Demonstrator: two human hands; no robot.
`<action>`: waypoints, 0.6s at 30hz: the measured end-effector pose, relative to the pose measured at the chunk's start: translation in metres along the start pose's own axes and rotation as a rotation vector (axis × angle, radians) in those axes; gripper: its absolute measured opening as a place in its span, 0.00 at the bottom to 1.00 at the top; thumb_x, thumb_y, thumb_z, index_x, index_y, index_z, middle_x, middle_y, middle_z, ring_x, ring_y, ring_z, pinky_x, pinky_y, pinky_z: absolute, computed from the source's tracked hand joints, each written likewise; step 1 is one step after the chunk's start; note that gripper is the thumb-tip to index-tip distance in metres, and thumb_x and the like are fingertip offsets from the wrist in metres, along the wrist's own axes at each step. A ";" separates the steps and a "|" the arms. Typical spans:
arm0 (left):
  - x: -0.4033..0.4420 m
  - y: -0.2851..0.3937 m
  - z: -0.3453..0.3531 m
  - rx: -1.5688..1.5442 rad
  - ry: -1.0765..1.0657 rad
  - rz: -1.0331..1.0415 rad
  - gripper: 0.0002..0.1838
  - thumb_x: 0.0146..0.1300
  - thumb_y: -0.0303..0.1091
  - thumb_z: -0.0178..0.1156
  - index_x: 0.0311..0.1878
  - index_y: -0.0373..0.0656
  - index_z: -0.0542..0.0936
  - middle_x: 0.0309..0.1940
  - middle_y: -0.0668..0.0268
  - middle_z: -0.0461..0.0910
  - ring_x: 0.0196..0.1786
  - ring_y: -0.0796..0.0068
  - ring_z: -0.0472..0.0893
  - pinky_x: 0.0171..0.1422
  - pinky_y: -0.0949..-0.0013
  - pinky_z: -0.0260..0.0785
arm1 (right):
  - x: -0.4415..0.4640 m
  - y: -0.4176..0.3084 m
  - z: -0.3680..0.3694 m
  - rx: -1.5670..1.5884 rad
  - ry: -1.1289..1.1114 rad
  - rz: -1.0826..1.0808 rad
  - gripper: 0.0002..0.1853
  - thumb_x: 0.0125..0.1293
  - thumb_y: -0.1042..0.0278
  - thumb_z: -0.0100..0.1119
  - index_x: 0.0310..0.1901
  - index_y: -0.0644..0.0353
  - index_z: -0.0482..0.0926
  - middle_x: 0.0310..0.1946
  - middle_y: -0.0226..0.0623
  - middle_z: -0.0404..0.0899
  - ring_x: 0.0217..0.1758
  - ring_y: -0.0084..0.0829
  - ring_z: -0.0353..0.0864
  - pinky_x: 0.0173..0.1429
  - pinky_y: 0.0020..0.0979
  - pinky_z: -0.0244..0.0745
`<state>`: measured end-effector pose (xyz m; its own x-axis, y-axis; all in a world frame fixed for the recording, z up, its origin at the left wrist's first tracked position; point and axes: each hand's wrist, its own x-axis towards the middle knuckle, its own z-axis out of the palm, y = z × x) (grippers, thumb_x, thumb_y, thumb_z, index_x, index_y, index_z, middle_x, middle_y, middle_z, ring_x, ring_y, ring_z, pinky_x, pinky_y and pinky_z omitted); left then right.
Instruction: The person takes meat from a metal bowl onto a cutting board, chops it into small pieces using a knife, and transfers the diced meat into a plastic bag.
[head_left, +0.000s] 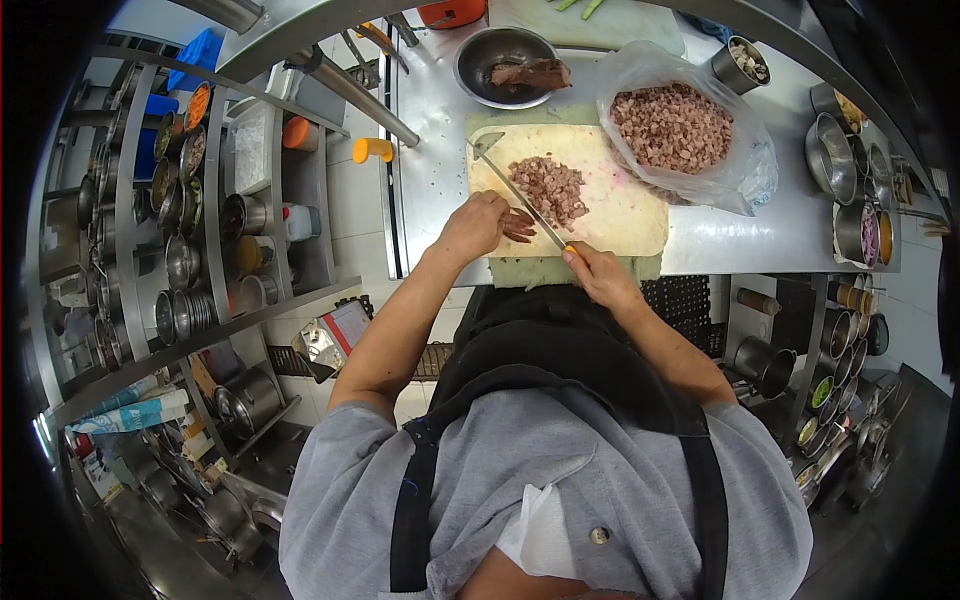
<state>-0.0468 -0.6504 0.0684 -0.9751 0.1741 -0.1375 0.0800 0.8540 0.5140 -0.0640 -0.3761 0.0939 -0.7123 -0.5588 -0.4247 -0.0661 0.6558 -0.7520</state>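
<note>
My right hand (605,277) is wrapped round the handle of a long knife (528,206), which has some yellow at the handle end. The blade slants across a pale cutting board (625,215), its tip towards the far left corner. On the blade's left side, my left hand (474,230) has curled fingers on a few strips of reddish-brown meat (517,226). Diced meat (555,188) lies in a loose pile right of the blade. The left fingertips are partly hidden from view.
Behind the board stands a metal bowl (478,62) with a larger meat piece (532,75). An open plastic bag (750,150) of diced meat (670,125) overlaps the board's right side. A metal container (740,68) and several bowls (832,155) stand further right; a shelf (225,330) runs along the left.
</note>
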 end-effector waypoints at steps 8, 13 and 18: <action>0.010 -0.009 -0.011 -0.174 -0.175 -0.131 0.10 0.61 0.31 0.60 0.41 0.37 0.86 0.31 0.49 0.84 0.42 0.48 0.85 0.50 0.52 0.77 | 0.000 -0.005 -0.003 0.014 -0.005 0.024 0.21 0.79 0.49 0.49 0.56 0.59 0.79 0.32 0.58 0.82 0.41 0.61 0.82 0.47 0.52 0.73; 0.014 -0.009 0.003 -0.068 0.003 -0.064 0.10 0.62 0.30 0.60 0.40 0.36 0.86 0.37 0.48 0.85 0.45 0.46 0.85 0.53 0.52 0.77 | 0.002 -0.009 -0.002 0.009 -0.003 0.004 0.21 0.79 0.49 0.49 0.55 0.59 0.79 0.31 0.58 0.81 0.40 0.61 0.81 0.46 0.53 0.73; 0.010 0.000 0.007 -0.136 0.208 -0.123 0.10 0.61 0.29 0.61 0.42 0.36 0.84 0.40 0.46 0.84 0.46 0.45 0.84 0.55 0.52 0.76 | 0.005 -0.007 -0.003 0.000 0.005 -0.014 0.20 0.79 0.50 0.49 0.55 0.59 0.79 0.30 0.59 0.81 0.39 0.62 0.81 0.45 0.53 0.73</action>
<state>-0.0546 -0.6450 0.0609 -0.9984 -0.0429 -0.0364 -0.0562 0.7864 0.6151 -0.0689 -0.3817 0.0982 -0.7147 -0.5653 -0.4119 -0.0757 0.6480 -0.7579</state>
